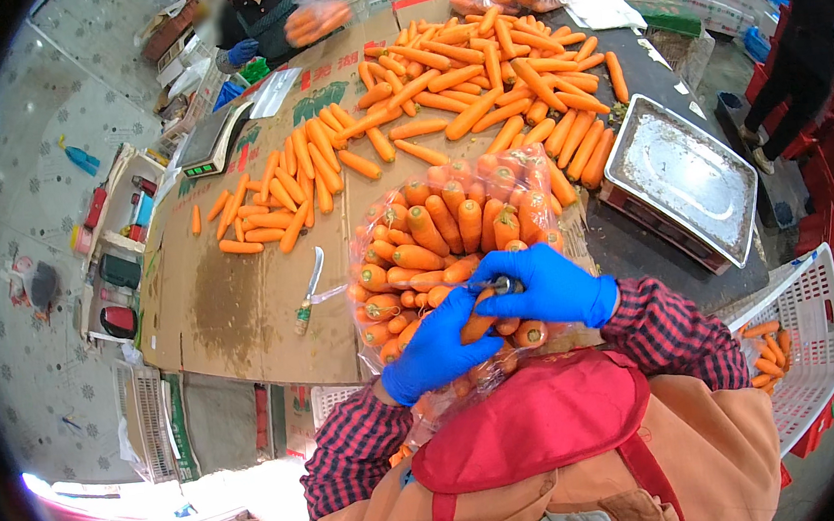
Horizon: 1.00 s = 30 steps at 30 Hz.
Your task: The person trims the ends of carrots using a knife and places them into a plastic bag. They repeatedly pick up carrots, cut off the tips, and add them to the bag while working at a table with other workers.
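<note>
My left hand [439, 348], in a blue glove, is closed around one carrot [478, 317] above a large clear plastic bag [359, 280]. My right hand [549, 286], gloved alike, grips a small metal tool [506, 285] by the carrot's upper end; the fingers hide most of it, so its kind cannot be told. Under both hands, the spread bag is full of carrots [425, 230], many with their stem ends up. To the left of the bag, a knife [310, 292] with a curved blade and a patterned handle lies on the cardboard [242, 305].
Loose carrots [475, 69] are heaped at the table's far side. A digital scale [217, 140] stands at the left, a scale with a metal pan [684, 170] at the right. A white crate [805, 360] holds carrots. Across the table, a person [262, 21] is near a carrot bag [318, 20].
</note>
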{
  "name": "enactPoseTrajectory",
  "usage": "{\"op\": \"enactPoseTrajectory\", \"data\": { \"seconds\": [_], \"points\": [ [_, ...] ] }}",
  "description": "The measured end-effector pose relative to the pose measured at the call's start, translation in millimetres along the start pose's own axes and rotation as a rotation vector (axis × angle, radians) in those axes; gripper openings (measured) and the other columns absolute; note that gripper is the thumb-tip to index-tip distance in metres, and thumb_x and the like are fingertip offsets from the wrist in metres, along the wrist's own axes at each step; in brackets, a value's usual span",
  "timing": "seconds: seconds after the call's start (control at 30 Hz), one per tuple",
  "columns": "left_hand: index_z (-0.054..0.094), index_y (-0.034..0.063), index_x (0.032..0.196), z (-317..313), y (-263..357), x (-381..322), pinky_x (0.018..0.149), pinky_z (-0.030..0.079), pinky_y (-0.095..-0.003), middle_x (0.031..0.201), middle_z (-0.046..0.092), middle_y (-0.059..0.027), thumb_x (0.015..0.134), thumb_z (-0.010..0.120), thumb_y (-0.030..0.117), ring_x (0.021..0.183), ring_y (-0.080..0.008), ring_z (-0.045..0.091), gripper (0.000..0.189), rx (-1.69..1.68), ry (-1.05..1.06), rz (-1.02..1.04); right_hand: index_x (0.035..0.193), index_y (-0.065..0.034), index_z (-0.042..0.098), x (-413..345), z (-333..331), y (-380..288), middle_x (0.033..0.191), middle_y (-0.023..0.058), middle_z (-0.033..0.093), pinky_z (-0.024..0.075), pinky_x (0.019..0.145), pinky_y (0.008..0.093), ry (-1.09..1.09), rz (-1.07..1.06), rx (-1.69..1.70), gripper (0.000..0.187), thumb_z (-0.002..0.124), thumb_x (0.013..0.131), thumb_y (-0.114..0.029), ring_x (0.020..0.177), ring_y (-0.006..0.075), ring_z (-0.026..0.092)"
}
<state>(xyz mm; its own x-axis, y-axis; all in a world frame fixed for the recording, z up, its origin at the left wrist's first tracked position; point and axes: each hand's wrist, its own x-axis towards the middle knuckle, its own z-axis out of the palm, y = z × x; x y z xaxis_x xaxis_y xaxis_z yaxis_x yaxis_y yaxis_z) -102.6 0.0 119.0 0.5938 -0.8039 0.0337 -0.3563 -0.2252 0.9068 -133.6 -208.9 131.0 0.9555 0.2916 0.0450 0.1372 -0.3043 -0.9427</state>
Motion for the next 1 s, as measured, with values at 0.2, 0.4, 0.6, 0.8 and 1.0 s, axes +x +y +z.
{"op": "enactPoseTrajectory", "data": {
  "seconds": [0.2,0.4,0.6,0.8,1.0],
  "points": [
    [0.052,0.0098,0.130,-69,-29,8,0.093,0.043,-0.0351,0.127,0.051,-0.0114,0.077,0.066,0.007,0.109,-0.0248,0.053,0.055,0.400,0.401,0.052,0.106,-0.0037,0.065,40,-73,-13,0.086,0.0039,0.066,0.0488,0.059,0.0287,0.552,0.035,0.182,0.030,0.070,0.083,-0.022,0.071,0.0101,0.059],
    [0.062,0.0212,0.119,-72,-55,26,0.092,0.040,-0.0431,0.130,0.051,-0.0107,0.070,0.064,0.011,0.111,-0.0324,0.050,0.049,1.299,-0.083,0.163,0.125,-0.0062,0.056,68,-66,10,0.103,0.0056,0.066,0.0494,0.074,0.0279,0.639,-0.167,0.068,0.046,0.070,0.083,-0.019,0.080,0.0117,0.059],
    [0.065,0.0201,0.107,-89,-43,56,0.076,0.046,-0.0370,0.112,0.060,-0.0022,0.072,0.068,0.023,0.098,-0.0256,0.056,0.035,1.315,-0.312,0.150,0.115,-0.0045,0.062,55,-25,49,0.098,0.0090,0.067,0.0498,0.078,0.0282,0.589,-0.124,0.218,0.034,0.068,0.084,-0.018,0.088,0.0133,0.062],
    [0.067,0.0125,0.107,-93,-39,34,0.080,0.048,-0.0387,0.106,0.064,-0.0048,0.076,0.069,0.018,0.092,-0.0277,0.059,0.032,0.827,0.048,0.277,0.113,-0.0044,0.064,32,-29,43,0.096,0.0059,0.068,0.0500,0.078,0.0274,0.602,-0.027,0.198,0.031,0.068,0.085,-0.018,0.086,0.0125,0.063],
    [0.063,0.0055,0.119,-84,-7,3,0.088,0.048,-0.0314,0.112,0.064,-0.0106,0.079,0.067,0.001,0.103,-0.0206,0.061,0.040,0.319,0.329,0.122,0.112,-0.0046,0.065,8,-21,29,0.091,0.0040,0.067,0.0492,0.073,0.0255,0.470,0.150,0.360,0.031,0.069,0.084,-0.019,0.080,0.0083,0.059]
  ]
}}
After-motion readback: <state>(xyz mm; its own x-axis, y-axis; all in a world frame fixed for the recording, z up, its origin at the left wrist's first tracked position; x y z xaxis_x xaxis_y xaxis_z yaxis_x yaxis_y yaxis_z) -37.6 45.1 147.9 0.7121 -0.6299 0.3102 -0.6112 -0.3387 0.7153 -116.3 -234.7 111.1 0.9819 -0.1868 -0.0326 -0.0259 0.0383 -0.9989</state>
